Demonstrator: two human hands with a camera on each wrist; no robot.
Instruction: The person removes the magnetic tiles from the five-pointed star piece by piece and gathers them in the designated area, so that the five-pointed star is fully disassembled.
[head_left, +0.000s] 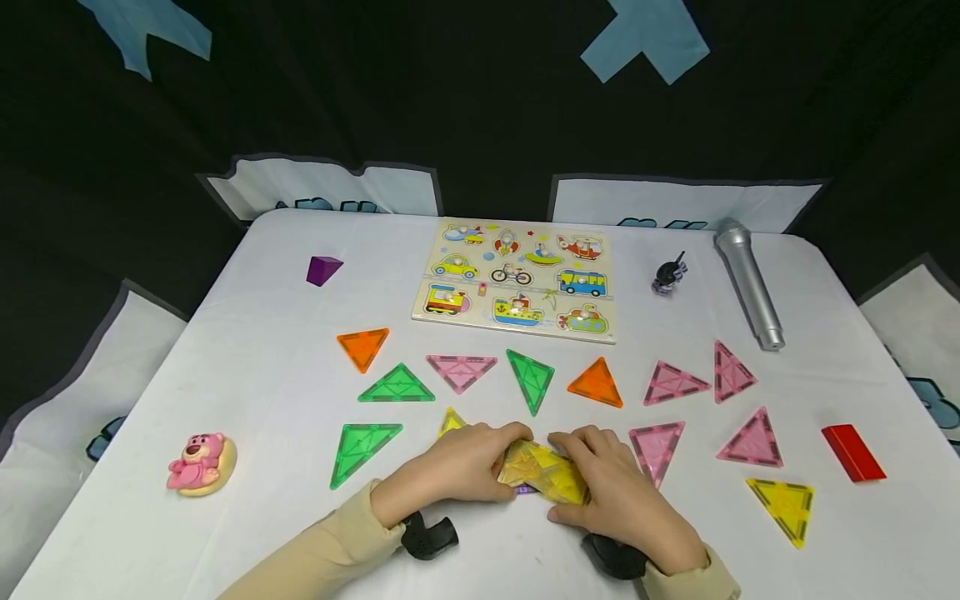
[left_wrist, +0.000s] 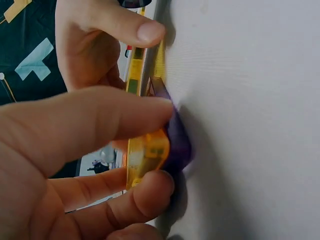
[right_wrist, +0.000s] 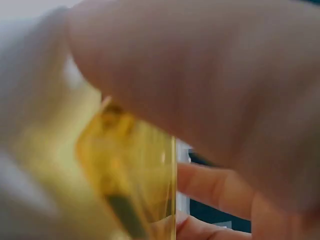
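Note:
Both hands hold yellow translucent magnetic tiles (head_left: 543,471) low over the front middle of the white table. My left hand (head_left: 476,462) pinches their left end between thumb and fingers. On the other end, my right hand (head_left: 611,479) grips with thumb below and fingers over the far side. A purple tile (left_wrist: 179,137) shows against the yellow ones in the left wrist view, under the left thumb. Partly hidden behind the left hand lies another yellow triangle tile (head_left: 452,420). A pink triangle tile (head_left: 657,448) lies just beyond the right hand.
Several green (head_left: 397,385), orange (head_left: 597,384) and pink triangle tiles (head_left: 752,442) lie around. Farther back are a vehicle puzzle board (head_left: 517,279), a silver cylinder (head_left: 752,287) and a purple block (head_left: 323,269). A pink bear toy (head_left: 201,465) sits left, a red block (head_left: 853,452) right.

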